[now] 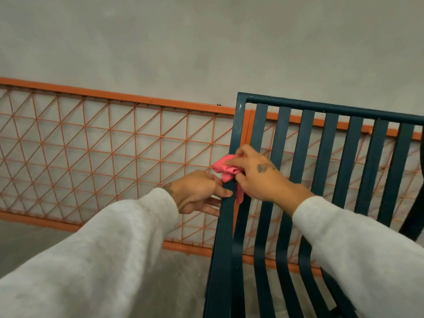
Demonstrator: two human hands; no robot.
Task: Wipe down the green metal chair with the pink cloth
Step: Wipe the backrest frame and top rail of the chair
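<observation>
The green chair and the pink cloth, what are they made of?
The green chair looks like painted metal: thin, flat, rigid slats with a smooth dark coat and small pale chips near the top corner. The pink cloth looks like soft fabric, possibly microfibre: it bunches and folds in the right hand.

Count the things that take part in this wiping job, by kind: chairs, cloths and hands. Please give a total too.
Chairs: 1, the green chair
Cloths: 1, the pink cloth
Hands: 2, the left hand holding the chair's side frame, the right hand gripping the cloth against it
Total: 4
</observation>
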